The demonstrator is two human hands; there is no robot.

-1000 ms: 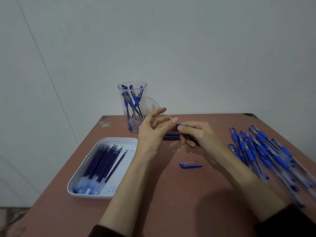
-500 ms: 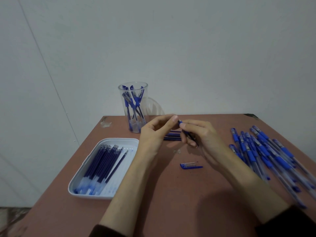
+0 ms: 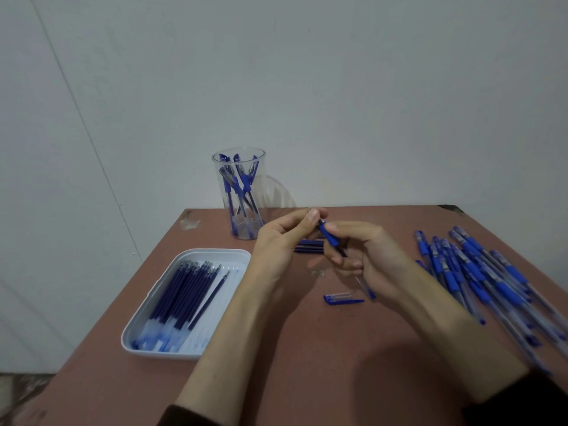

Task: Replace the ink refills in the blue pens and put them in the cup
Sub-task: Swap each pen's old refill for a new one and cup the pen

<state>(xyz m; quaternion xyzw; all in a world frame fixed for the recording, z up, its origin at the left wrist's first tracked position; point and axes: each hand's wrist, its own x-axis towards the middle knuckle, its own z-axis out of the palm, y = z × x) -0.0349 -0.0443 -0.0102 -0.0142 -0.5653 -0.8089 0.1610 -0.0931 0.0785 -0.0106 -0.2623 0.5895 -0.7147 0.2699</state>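
Observation:
Above the middle of the table my right hand (image 3: pixel 365 256) grips a blue pen (image 3: pixel 330 236) by its rubber grip, tip pointing up and left. My left hand (image 3: pixel 282 241) pinches the pen's tip end with thumb and fingers. The pen's clear barrel end sticks out below my right hand. A clear cup (image 3: pixel 241 195) with several blue pens stands at the back. A white tray (image 3: pixel 215 255) holds several ink refills on the left. A loose blue pen cap (image 3: pixel 341 299) lies on the table.
A pile of several blue pens (image 3: pixel 479 278) lies along the right side of the brown table (image 3: pixel 307 364). A few loose refills (image 3: pixel 309 245) lie behind my hands. The table's left edge drops to the floor; a white wall stands behind.
My left hand's fingers have closed onto the pen's tip. My right hand has shifted its grip, so the blue rubber grip now shows.

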